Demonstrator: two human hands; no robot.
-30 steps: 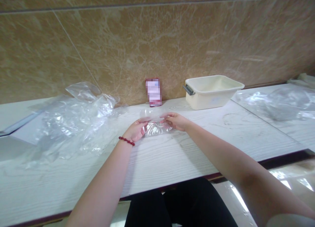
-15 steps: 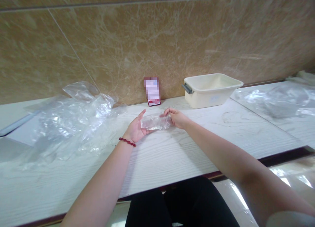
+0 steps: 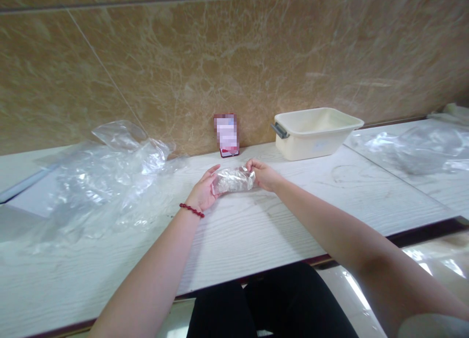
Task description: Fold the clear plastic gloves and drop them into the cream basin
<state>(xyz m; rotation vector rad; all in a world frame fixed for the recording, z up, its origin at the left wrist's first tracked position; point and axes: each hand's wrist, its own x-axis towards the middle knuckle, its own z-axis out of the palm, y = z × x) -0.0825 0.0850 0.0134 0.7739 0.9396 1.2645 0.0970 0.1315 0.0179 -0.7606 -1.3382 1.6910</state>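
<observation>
A folded piece of clear plastic film, perhaps a bag (image 3: 234,179), is stretched between my two hands just above the white tabletop (image 3: 234,240). My left hand (image 3: 204,190) grips its left end, thumb up and the other fingers beneath. At the right end, my right hand (image 3: 264,175) pinches the plastic between thumb and fingers. Light glints off its wrinkled surface. A red bead bracelet (image 3: 192,210) circles my left wrist.
Crumpled clear plastic bags (image 3: 106,181) cover the left of the table, beside a white flat item (image 3: 34,194). A phone (image 3: 227,137) leans on the marble wall. A cream plastic bin (image 3: 311,145) stands back right, with more clear plastic (image 3: 417,147) beyond it.
The plastic between my hands has become more bunched and shiny. My left fingers have closed in on its end; my right hand has barely moved.
</observation>
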